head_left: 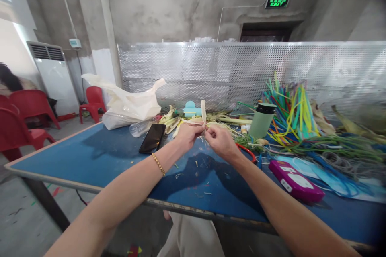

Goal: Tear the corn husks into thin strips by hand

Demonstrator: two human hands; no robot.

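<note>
Two bare hands, seen from the head cam., work close together over a blue table (99, 166), w/ fingertips nearly meeting. L hand (188, 134) pinches the lower part of a pale strip (203, 111) btwn thumb & fingers; R hand (222, 141), fingers curled in, closes thumb & index on the same strip just beside it. The strip, i.e. the piece in hand, stands upright above the fingertips, near the table's far side; finer detail of the hold is too small to tell. A gold-coloured bracelet (158, 164) circles the L wrist. Left of the hands: black phone (152, 138), lying flat; clear bottle (141, 127), on its side; white plastic bag (132, 106), slumped behind. Right: green jar (261, 122) w/ black lid, upright; bundle of multicol. strips (298, 114), fanned; purple box (297, 180), nearest the R forearm. Small scraps (197, 164) dot the tabletop below the hands. Bkgd.: perforated metal panel (181, 62) beyond the table, lit exit sign (277, 2) above, red chair (93, 102) & white floor-standing unit (51, 76) at far left, plus part of another person (9, 78) at the edge.
</note>
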